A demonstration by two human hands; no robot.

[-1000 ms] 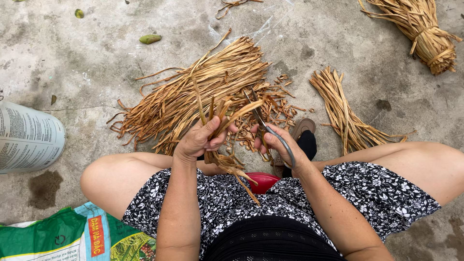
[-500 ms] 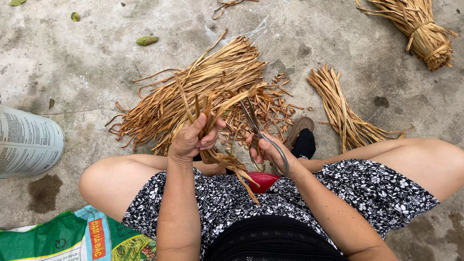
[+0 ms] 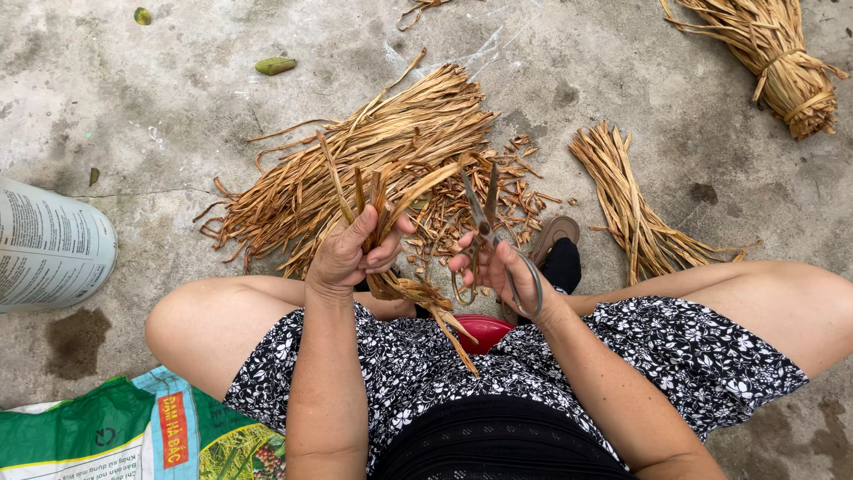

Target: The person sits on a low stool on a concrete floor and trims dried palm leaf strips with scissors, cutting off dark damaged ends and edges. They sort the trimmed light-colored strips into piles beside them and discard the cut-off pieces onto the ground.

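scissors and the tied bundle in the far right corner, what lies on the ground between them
In the head view, a loose fan of dried strips lies on the concrete between the scissors in the right hand and the tied bundle; otherwise bare floor.

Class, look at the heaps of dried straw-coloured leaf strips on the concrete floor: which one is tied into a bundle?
The tied bundle of dried strips at the top right, bound with strip bands. The large pile and small fan-shaped pile lie loose.

A white sack (image 3: 49, 244) covered in dark print is seen lying at the left edge on the concrete floor (image 3: 178, 98). A green sack (image 3: 133, 436) with an orange label (image 3: 171, 429) is seen bottom left.
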